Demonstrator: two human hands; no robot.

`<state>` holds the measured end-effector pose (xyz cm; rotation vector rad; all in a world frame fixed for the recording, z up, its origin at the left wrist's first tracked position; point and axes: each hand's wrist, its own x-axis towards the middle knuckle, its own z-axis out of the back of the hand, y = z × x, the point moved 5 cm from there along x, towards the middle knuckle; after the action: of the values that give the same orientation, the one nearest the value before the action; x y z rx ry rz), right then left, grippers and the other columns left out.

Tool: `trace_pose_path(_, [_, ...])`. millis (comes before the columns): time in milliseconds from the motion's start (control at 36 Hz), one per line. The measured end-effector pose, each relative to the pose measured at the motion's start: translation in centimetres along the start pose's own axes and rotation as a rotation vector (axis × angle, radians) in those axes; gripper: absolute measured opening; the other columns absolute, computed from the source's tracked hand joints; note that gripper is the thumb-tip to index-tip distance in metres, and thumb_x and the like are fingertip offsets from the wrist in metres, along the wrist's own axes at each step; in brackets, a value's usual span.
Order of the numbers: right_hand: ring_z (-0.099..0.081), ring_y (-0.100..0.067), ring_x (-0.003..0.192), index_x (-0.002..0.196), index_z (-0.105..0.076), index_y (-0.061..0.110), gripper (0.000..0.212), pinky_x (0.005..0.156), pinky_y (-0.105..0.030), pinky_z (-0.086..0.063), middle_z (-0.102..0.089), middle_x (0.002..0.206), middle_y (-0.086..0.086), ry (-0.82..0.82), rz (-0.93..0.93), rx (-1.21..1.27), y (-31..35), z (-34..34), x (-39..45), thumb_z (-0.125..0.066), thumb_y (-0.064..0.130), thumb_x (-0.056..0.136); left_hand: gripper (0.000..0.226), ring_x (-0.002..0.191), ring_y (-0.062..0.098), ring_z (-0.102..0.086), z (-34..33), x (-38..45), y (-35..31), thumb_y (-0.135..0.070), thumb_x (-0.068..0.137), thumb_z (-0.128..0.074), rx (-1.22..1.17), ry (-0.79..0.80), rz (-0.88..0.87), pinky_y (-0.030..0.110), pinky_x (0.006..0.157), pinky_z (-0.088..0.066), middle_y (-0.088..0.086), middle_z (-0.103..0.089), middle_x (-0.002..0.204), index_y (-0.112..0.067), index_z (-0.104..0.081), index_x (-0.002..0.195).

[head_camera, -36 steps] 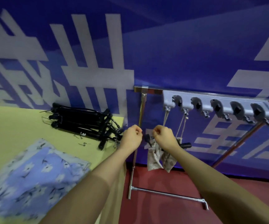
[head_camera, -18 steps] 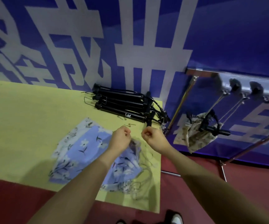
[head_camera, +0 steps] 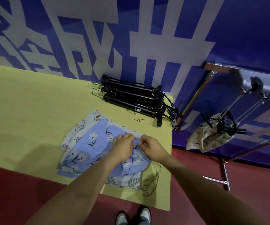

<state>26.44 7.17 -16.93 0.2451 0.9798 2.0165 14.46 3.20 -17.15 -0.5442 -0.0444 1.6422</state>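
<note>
A pile of flat cloth drawstring bags lies near the right end of the yellow table; the top one is a blue bag with white flowers. My left hand and my right hand are side by side on the blue bag's right edge, each with fingers curled, pinching the cloth at its mouth. A beige floral bag hangs by its cords from the grey hook rail on a metal rack at the right, with a black handled object poking out of it.
A bundle of black folded tripods lies at the table's far right corner, with small metal pins beside it. A blue banner wall stands behind. The rack's chrome legs stand on the red floor. My shoes show below.
The view swung left and down from the rack to the table. Both hands, held as fists in the air before, came down onto the blue bag and pinch its edge.
</note>
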Motion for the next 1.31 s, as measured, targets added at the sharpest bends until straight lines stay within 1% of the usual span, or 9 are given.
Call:
trace_pose_path(139, [-0.038, -0.004, 0.049, 0.085, -0.043, 0.017, 0.017, 0.054, -0.024, -0.030, -0.042, 0.059, 0.006, 0.031, 0.000, 0.213, 1.3, 1.8, 0.9, -0.050, 0.024, 0.098, 0.015, 0.093, 0.031, -0.048, 4.2, 0.1, -0.3, -0.012, 0.100, -0.034, -0.016, -0.237, -0.020, 0.036, 0.068, -0.032, 0.014, -0.057, 0.108, -0.008, -0.045, 0.110])
trace_pose_path(278, [-0.042, -0.014, 0.063, 0.100, -0.045, 0.017, 0.024, 0.064, -0.031, -0.034, -0.044, 0.071, 0.002, 0.129, -0.016, 0.147, 1.3, 3.1, 2.2, -0.064, 0.027, 0.088, 0.018, 0.099, 0.031, -0.044, 7.6, 1.0, -0.2, -0.006, 0.098, -0.038, 0.012, -0.346, 0.008, 0.036, 0.077, -0.035, 0.015, -0.049, 0.113, -0.007, -0.046, 0.113])
trace_pose_path(444, [-0.042, -0.016, 0.062, 0.083, -0.044, 0.016, 0.019, 0.064, -0.032, -0.035, -0.043, 0.068, 0.003, 0.077, 0.029, 0.197, 2.8, 5.0, 3.8, -0.060, 0.021, 0.092, 0.032, 0.112, 0.031, -0.038, 10.0, 1.4, -0.1, 0.002, 0.090, -0.042, 0.233, -0.399, 0.096, 0.036, 0.082, -0.036, 0.013, -0.040, 0.123, -0.008, -0.046, 0.120])
trace_pose_path(611, [-0.050, -0.007, 0.047, 0.087, -0.045, 0.006, 0.016, 0.047, -0.017, -0.040, -0.048, 0.070, 0.003, 0.018, 0.096, 0.305, 5.7, 6.7, 5.5, -0.058, 0.014, 0.093, 0.049, 0.131, 0.031, -0.032, 12.0, 1.7, 1.3, -0.008, 0.098, -0.045, -0.010, -0.473, 0.138, 0.036, 0.097, -0.040, 0.015, -0.025, 0.147, -0.005, -0.029, 0.143])
trace_pose_path(694, [-0.053, -0.015, 0.051, 0.084, -0.046, 0.009, 0.017, 0.048, -0.024, -0.041, -0.050, 0.071, -0.001, -0.046, 0.054, 0.321, 6.0, 6.9, 6.7, -0.061, 0.014, 0.091, 0.046, 0.123, 0.031, -0.038, 12.3, 1.1, 0.8, -0.010, 0.090, -0.054, -0.090, -0.541, 0.095, 0.036, 0.091, -0.043, 0.014, -0.031, 0.138, -0.003, -0.038, 0.132])
trace_pose_path(806, [-0.052, -0.023, 0.065, 0.074, -0.045, 0.018, 0.024, 0.063, -0.035, -0.043, -0.051, 0.072, -0.008, -0.140, -0.013, 0.327, 6.1, 6.7, 7.8, -0.063, 0.014, 0.090, 0.025, 0.102, 0.025, -0.041, 11.3, 0.5, -0.5, -0.024, 0.085, -0.052, -0.010, -0.497, 0.040, 0.030, 0.087, -0.033, 0.005, -0.045, 0.108, -0.011, -0.047, 0.106])
trace_pose_path(972, [-0.046, -0.016, 0.059, 0.069, -0.044, 0.020, 0.029, 0.060, -0.031, -0.040, -0.050, 0.064, -0.003, -0.206, -0.054, 0.343, 6.4, 6.6, 8.6, -0.065, 0.016, 0.088, 0.049, 0.111, 0.024, -0.046, 9.2, 0.9, -0.8, -0.052, 0.089, -0.046, 0.083, -0.370, 0.100, 0.032, 0.093, -0.034, 0.005, -0.049, 0.115, -0.013, -0.045, 0.119])
trace_pose_path(1111, [-0.046, -0.018, 0.061, 0.069, -0.045, 0.019, 0.027, 0.058, -0.029, -0.038, -0.052, 0.066, -0.006, -0.233, -0.055, 0.293, 7.4, 6.0, 9.2, -0.064, 0.015, 0.088, 0.037, 0.113, 0.024, -0.050, 10.0, 1.2, -0.1, -0.034, 0.100, -0.036, 0.132, -0.382, 0.151, 0.032, 0.091, -0.040, 0.008, -0.050, 0.123, -0.010, -0.044, 0.127])
trace_pose_path(1306, [-0.051, -0.021, 0.066, 0.076, -0.047, 0.015, 0.021, 0.063, -0.034, -0.042, -0.054, 0.066, -0.002, -0.314, -0.108, 0.191, 7.7, 5.8, 9.7, -0.060, 0.022, 0.091, 0.034, 0.098, 0.027, -0.057, 11.0, 0.6, 2.6, -0.013, 0.098, -0.040, 0.180, -0.361, 0.220, 0.030, 0.064, -0.036, 0.010, -0.057, 0.111, -0.008, -0.030, 0.129])
